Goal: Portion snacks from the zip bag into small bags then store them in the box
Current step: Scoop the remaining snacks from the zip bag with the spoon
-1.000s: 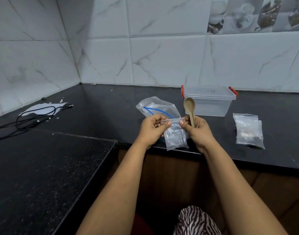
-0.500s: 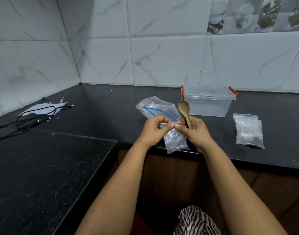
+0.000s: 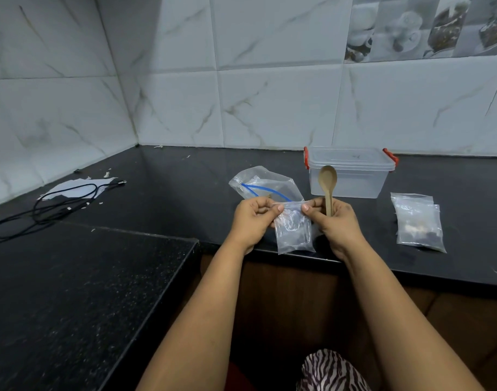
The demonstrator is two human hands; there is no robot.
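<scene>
- The left hand (image 3: 253,221) and right hand (image 3: 336,224) each pinch a top corner of a small bag (image 3: 294,231) over the worktop (image 3: 185,187) edge.
- The right grip also holds a spoon (image 3: 327,182), bowl up.
- The zip bag (image 3: 265,184) lies just behind; the box (image 3: 351,176) stands shut beyond.

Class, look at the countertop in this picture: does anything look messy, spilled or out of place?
Yes. Small pale scraps are scattered beside a loosely tangled black cable lying over white paper at the left of the counter.

counter (image 3: 129,277): black, speckled | box (image 3: 351,179): clear, red latches | zip bag (image 3: 267,184): blue seal line | spoon (image 3: 327,182): beige | wall tiles (image 3: 270,108): white marble pattern
</scene>
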